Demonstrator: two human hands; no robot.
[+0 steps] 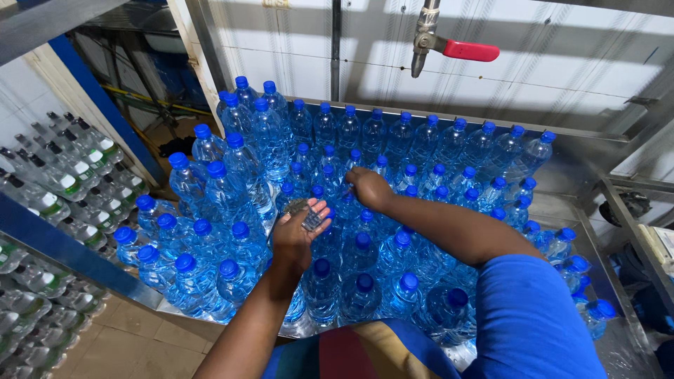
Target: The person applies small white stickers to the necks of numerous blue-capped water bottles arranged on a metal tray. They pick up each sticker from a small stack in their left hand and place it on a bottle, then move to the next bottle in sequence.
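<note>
Dozens of clear plastic water bottles with blue screw caps point(361, 281) packed the steel table point(618, 344). Left hand point(298, 235) lay palm-up, cupping small clear seal bands point(309, 219); right hand point(370, 188) pinched down over one cap mid-pack, seemingly sleeving it. Next band probably needs careful lining up.

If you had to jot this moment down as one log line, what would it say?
left hand: palm up, cupping small clear seals | right hand: on blue bottle caps | bottles on metal table
</note>
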